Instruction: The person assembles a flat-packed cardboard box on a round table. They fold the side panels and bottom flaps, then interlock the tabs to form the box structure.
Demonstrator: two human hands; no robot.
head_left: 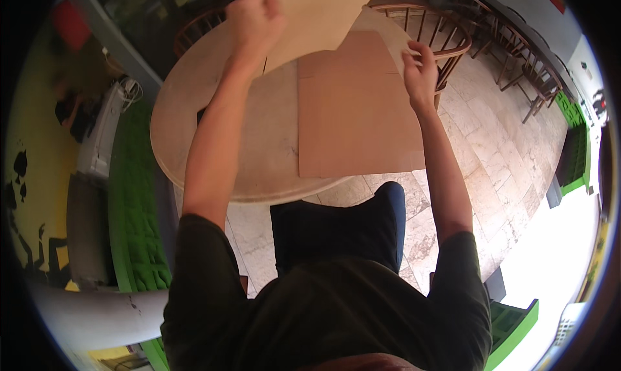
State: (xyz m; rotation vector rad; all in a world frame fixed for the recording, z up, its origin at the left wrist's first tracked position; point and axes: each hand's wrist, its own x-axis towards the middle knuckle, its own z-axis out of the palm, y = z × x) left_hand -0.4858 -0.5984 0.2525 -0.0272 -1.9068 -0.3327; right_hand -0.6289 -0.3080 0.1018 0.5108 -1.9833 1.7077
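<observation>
My left hand [254, 23] is up over the far side of the round table [178, 106], its fingers closed on the edge of a tan cardboard sheet [317, 15]. That raised sheet is cut off by the top of the picture, and its lower edge is uneven. Beneath it a flat brown cardboard piece [359, 122] with crease lines lies on the table and juts past the near right edge. My right hand [420, 73] is raised beside this piece's right edge, fingers loosely bent and apart, with nothing visible in them.
A wooden chair [456, 44] stands at the table's far right, another [194, 29] at the far left. My left forearm partly hides a small dark object [202, 115] on the table. Green latticework [139, 241] borders the left side. More chairs [527, 67] line the right.
</observation>
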